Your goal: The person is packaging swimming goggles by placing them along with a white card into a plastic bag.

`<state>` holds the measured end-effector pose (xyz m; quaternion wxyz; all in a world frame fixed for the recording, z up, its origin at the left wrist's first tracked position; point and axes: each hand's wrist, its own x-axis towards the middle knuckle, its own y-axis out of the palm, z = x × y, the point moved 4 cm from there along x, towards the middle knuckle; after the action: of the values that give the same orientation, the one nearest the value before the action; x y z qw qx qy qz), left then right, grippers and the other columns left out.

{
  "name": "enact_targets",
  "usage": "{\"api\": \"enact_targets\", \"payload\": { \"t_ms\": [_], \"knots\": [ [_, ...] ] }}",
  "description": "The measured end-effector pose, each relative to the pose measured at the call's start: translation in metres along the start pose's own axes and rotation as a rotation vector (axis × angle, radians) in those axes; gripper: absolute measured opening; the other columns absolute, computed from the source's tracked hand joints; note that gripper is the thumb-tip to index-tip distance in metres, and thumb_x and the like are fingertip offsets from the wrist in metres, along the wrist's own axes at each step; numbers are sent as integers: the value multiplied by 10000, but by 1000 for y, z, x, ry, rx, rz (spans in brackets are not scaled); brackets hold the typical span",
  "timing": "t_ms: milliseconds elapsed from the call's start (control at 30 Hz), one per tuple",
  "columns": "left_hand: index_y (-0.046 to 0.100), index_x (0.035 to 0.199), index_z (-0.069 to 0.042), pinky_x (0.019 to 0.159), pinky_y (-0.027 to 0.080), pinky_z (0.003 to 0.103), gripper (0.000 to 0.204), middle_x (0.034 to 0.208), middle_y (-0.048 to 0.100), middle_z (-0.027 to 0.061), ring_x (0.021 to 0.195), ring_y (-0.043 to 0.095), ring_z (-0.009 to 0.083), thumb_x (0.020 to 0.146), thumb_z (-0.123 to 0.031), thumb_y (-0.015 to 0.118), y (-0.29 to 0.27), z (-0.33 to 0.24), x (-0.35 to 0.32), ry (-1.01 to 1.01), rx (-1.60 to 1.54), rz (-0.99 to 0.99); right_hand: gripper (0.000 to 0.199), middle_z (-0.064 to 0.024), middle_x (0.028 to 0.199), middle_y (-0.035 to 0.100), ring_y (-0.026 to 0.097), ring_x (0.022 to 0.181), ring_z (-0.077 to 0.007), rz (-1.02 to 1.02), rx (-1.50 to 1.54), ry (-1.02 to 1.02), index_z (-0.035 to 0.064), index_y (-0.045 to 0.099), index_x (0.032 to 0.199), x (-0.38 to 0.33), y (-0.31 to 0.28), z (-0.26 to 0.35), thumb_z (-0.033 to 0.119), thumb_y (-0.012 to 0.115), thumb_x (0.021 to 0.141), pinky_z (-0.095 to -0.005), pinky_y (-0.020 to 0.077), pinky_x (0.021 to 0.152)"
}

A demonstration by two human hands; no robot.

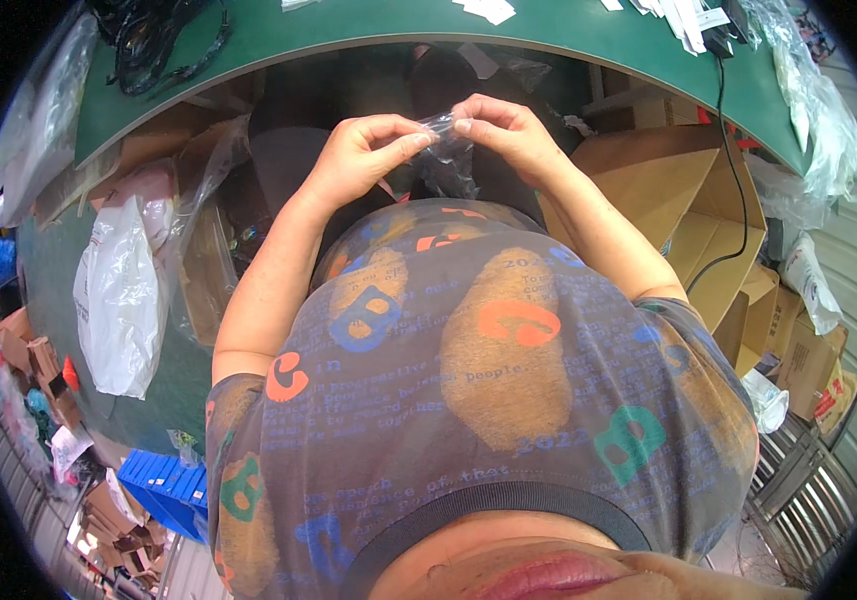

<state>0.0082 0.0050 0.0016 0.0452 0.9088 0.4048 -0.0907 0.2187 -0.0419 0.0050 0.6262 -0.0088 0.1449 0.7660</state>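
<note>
A small clear plastic bag [449, 168] hangs between my two hands, just below the front edge of the green table. My left hand [369, 155] pinches its upper left edge between thumb and forefinger. At the upper right edge, my right hand [511, 138] has a similar pinch on the plastic. The bag drapes down over my dark-clothed lap. Whether anything is inside it I cannot tell.
On the green table [349, 25] lie black cables [154, 45] at left and white paper slips [677, 18] at right. An open cardboard box [649, 190] stands at my right, crossed by a black cord [739, 180]. White plastic bags [121, 295] hang at left, above a blue bin [164, 490].
</note>
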Motion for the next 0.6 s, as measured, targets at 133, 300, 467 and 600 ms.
{"api": "enact_targets", "payload": {
  "t_ms": [133, 300, 467, 600],
  "knots": [
    [746, 1100, -19, 767, 576, 269, 209, 1039, 738, 51, 926, 666, 101, 985, -179, 677, 1, -2, 1, -61, 81, 17, 167, 21, 984, 615, 564, 961, -94, 35, -117, -65, 40, 702, 1029, 1, -5, -3, 194, 676, 968, -281, 441, 903],
    [748, 1101, -26, 766, 565, 256, 204, 1033, 739, 39, 923, 663, 91, 989, -179, 672, 1, -1, 4, -29, 106, 17, 151, 17, 1008, 606, 557, 965, -96, 40, -85, -51, 41, 703, 1015, 2, -3, -2, 180, 668, 966, -283, 439, 887],
    [744, 1106, -26, 711, 581, 260, 201, 1016, 730, 29, 913, 661, 93, 991, -172, 668, 4, -1, 4, -124, 56, 19, 155, 2, 1021, 614, 563, 987, -104, 78, -139, -83, 34, 706, 1011, 4, -2, -1, 172, 663, 955, -289, 445, 908],
    [741, 1103, -24, 675, 586, 262, 200, 1001, 724, 25, 894, 661, 94, 992, -173, 669, 6, -1, 6, -114, 40, 21, 152, -5, 1031, 613, 568, 991, -108, 77, -101, -72, 28, 708, 1001, 5, -2, -4, 165, 667, 950, -282, 447, 908]
  ]
}}
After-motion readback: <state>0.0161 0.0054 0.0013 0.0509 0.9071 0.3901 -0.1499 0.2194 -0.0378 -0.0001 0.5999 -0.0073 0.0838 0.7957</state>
